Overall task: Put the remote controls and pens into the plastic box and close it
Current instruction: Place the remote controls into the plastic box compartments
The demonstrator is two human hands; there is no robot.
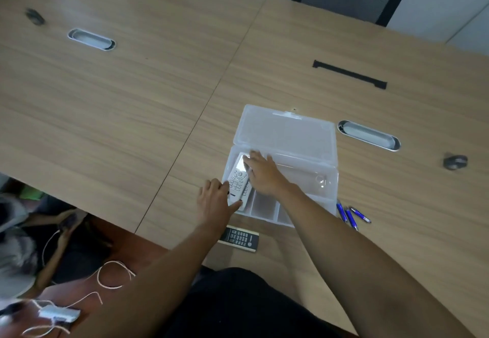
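The clear plastic box (285, 168) lies open near the counter's (132, 99) near edge, its lid folded back flat. Both hands are setting the white remote (239, 180) into the box's left end: the left hand (215, 201) pinches its near end, the right hand (260, 173) rests spread-fingered along its far side. The black remote (239, 238) waits on the counter just in front of the box, and the blue pens (350, 214) lie by its right corner. Judging by that, the task is barely begun; closing comes last.

- Dark lettering on white remote (239, 182), near its lower end: too blurred to read.
- Round emblem on black remote (239, 237): illegible.
- Nothing else legible.
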